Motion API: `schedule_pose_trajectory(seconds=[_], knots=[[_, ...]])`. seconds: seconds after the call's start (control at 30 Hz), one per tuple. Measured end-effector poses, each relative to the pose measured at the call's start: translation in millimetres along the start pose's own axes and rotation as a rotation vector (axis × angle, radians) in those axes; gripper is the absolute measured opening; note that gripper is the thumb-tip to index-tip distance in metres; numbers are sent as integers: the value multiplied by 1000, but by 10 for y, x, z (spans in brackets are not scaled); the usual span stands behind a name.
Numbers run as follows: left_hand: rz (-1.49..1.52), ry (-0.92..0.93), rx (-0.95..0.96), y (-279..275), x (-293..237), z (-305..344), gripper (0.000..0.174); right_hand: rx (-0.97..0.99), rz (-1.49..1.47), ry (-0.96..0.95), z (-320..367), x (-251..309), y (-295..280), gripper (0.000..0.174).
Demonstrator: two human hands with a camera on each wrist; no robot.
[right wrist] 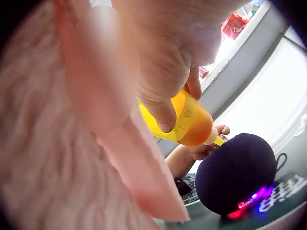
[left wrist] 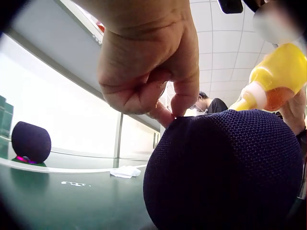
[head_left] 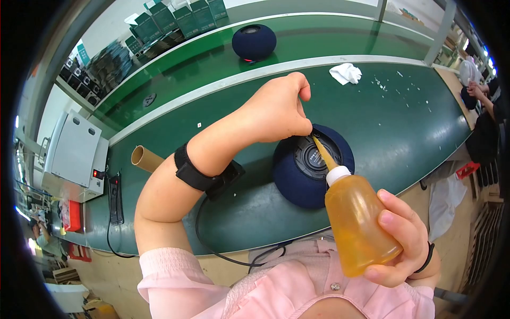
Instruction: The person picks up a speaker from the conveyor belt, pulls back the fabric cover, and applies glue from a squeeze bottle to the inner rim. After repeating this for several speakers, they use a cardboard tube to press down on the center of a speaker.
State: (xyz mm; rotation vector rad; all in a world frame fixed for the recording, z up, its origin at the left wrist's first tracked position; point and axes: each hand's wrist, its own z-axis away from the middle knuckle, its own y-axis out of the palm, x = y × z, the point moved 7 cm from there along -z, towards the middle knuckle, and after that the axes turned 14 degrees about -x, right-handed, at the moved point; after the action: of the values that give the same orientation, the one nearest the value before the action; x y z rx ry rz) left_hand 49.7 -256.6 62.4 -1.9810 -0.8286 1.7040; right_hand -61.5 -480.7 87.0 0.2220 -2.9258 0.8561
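Note:
A round speaker (head_left: 287, 178) in dark blue fabric lies on the green bench, its black ringed base facing up. My left hand (head_left: 276, 109) reaches over it; thumb and index finger pinch the fabric edge at the rim, seen closely in the left wrist view, where the speaker (left wrist: 225, 163) fills the lower right. In my right hand (head_left: 406, 236) I grip a squeeze bottle (head_left: 356, 218) of amber liquid, tilted with its tapered nozzle (head_left: 325, 153) down at the rim, close beside the left fingertips. Coloured light glows under the speaker (right wrist: 235, 172) in the right wrist view.
A second blue speaker (head_left: 254, 42) stands on the rear green shelf. Crumpled white tissue (head_left: 345, 73) and white specks lie on the bench. At left are a cardboard tube (head_left: 146, 158) and a grey machine (head_left: 74, 154). Another person's hands (head_left: 476, 89) show at far right.

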Motion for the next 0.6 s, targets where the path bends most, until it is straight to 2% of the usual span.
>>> schedule_pose_trajectory(seconds=[0.07,0.13,0.27,0.33,0.37,0.43,0.47,0.57,0.6], knots=[[6,22,-18,-6,-13,6,32,-59,13,-9,-10,29,-69,57],[4,3,-12,-6,-23,14,32,24,-186,363,37,-104,-109,59],[-17,-23,-10,-10,-38,35,33,-35,-186,401,125,-86,-114,59],[-7,-22,-14,-3,-24,46,33,-361,-792,904,415,-297,-67,65],[5,-20,-19,1,-17,48,33,-362,-793,905,446,-275,-47,65],[10,-14,-26,9,-6,53,33,-789,-581,1206,743,-428,-194,71],[14,-8,-33,10,-4,55,33,-790,-582,1207,767,-468,-186,71],[22,-2,-44,18,1,56,32,-458,67,533,483,-358,-307,90],[22,-3,-43,22,0,55,32,-458,67,535,492,-351,-297,90]])
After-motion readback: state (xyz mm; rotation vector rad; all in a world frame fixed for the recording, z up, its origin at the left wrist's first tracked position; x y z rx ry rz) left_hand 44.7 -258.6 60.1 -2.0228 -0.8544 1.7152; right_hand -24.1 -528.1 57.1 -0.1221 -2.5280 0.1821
